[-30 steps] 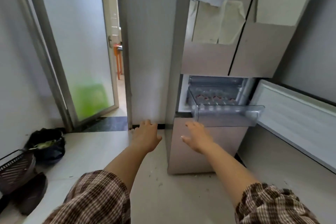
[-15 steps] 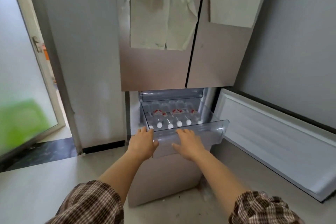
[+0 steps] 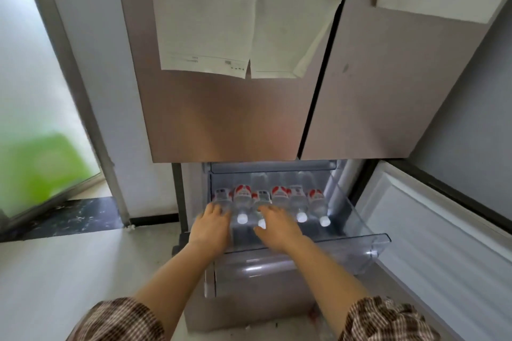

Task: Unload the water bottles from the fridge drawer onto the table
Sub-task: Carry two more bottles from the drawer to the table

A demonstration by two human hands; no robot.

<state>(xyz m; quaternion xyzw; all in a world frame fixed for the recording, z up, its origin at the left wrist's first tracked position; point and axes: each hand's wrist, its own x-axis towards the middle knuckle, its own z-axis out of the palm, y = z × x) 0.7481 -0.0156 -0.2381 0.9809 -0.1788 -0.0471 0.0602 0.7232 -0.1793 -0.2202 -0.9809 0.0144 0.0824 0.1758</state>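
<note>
A clear plastic fridge drawer [image 3: 357, 241] is pulled out below the fridge's two upper doors. Several water bottles [image 3: 297, 202] with red-and-white labels and white caps lie side by side in it, caps toward me. My left hand [image 3: 212, 227] reaches into the drawer's left end, fingers over the leftmost bottle [image 3: 222, 196]. My right hand [image 3: 277, 227] is over the middle of the row, fingers spread above a bottle whose cap [image 3: 261, 224] shows beside it. Neither hand has closed around a bottle. No table is in view.
The lower fridge door [image 3: 443, 243] stands open to the right of the drawer. Papers [image 3: 243, 14] hang on the upper doors. A glass door [image 3: 36, 119] and a dark threshold [image 3: 72, 216] are at left; pale floor lies below.
I have come closer to the fridge. Both hands moved from the drawer's front rim forward into the drawer, over the bottles.
</note>
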